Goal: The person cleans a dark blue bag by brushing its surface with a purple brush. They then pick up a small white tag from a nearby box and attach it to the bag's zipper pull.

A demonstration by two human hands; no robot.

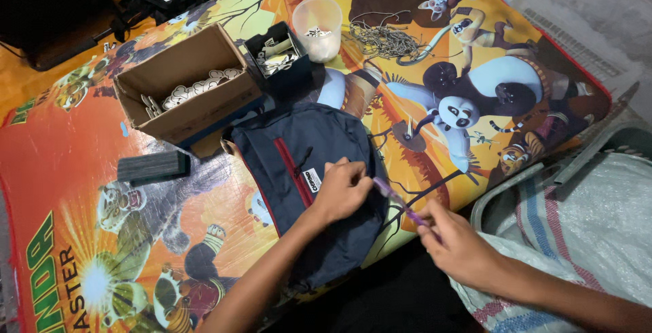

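Observation:
A dark navy backpack (299, 163) with a red zipper strip lies on a cartoon-printed mat (81, 190). My left hand (341, 189) rests on the backpack's right side, fingers curled and pinching something small at the fabric. My right hand (456, 244) is to the right, off the mat's edge, holding a thin purple stick-like tool (397, 200) whose far end reaches toward my left hand's fingers. What the left fingers pinch is too small to make out.
A cardboard box (187, 85) with pale flat pieces stands behind the backpack. Beside it are a small black box (280, 54) of metal parts, a clear plastic cup (317, 27) and a pile of chains (387, 39). A dark block (152, 166) lies left. A woven sack (584, 224) sits right.

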